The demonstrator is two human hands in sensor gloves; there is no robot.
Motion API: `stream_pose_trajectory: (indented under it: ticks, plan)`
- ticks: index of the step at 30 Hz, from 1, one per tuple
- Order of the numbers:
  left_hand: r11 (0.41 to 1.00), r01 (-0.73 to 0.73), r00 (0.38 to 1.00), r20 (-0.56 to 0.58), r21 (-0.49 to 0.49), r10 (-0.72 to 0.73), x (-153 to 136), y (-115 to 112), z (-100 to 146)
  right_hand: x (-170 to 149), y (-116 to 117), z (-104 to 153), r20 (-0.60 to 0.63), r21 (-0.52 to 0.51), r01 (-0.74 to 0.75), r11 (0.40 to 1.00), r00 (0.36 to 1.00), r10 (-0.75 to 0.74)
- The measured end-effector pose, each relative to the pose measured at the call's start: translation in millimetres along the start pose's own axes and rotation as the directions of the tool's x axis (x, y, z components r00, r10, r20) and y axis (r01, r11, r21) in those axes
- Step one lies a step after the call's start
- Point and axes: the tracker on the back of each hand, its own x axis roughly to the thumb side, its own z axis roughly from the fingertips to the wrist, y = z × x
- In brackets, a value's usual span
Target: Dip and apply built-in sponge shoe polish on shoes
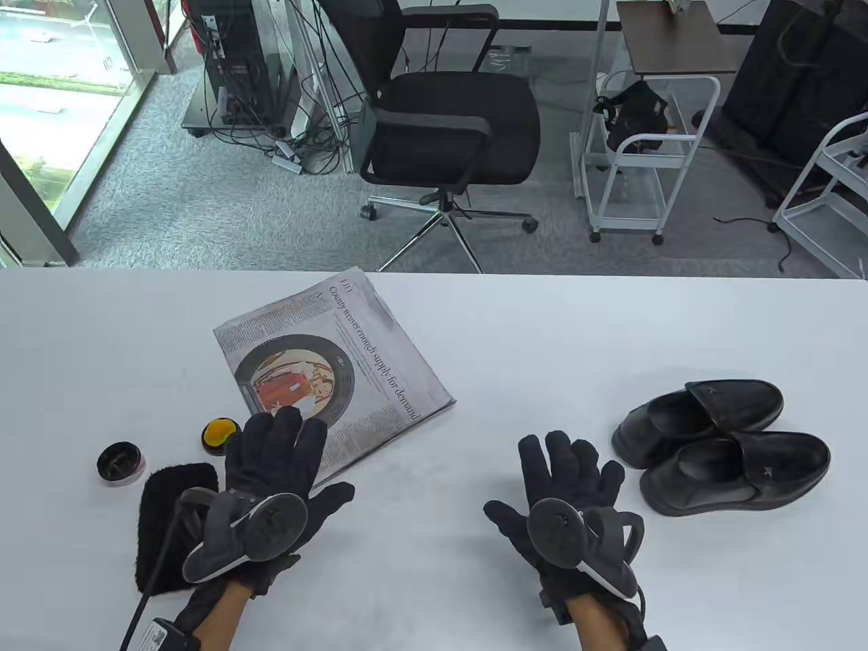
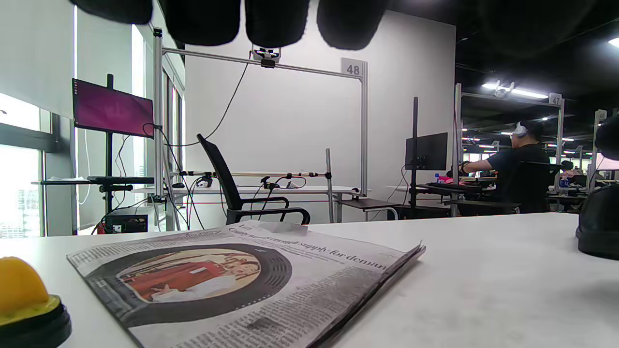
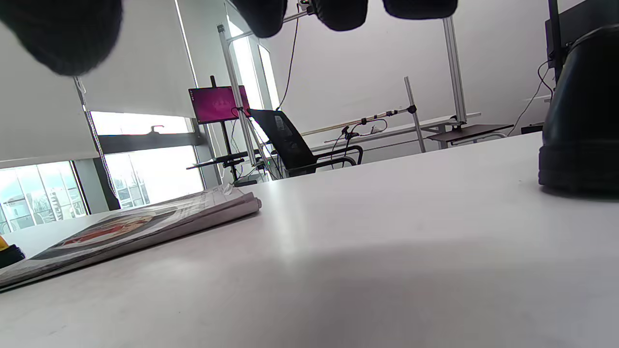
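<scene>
Two black loafers (image 1: 725,441) lie side by side at the table's right; one shows in the right wrist view (image 3: 582,111) and in the left wrist view (image 2: 599,222). A yellow sponge applicator (image 1: 218,436) on a black base sits at the left, also in the left wrist view (image 2: 22,299). A round polish tin (image 1: 121,464) lies further left. My left hand (image 1: 281,451) is flat and empty, its fingers spread over the near corner of a folded newspaper (image 1: 332,369). My right hand (image 1: 569,468) is flat, open and empty, left of the shoes.
A black cloth (image 1: 169,522) lies under my left wrist, near the table's front edge. The newspaper also shows in the left wrist view (image 2: 242,285) and the right wrist view (image 3: 130,229). An office chair (image 1: 441,129) stands beyond the far edge.
</scene>
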Motion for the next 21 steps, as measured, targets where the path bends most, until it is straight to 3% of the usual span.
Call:
stream_pose_trajectory:
  ticks: [21]
  plan:
    - [0.994, -0.017, 1.0, -0.015, -0.104, 0.015, -2.3, -13.2, -4.1, -4.2, 11.1, -4.3, -0.049, 0.105, 0.061, 0.993, 0.997, -0.056]
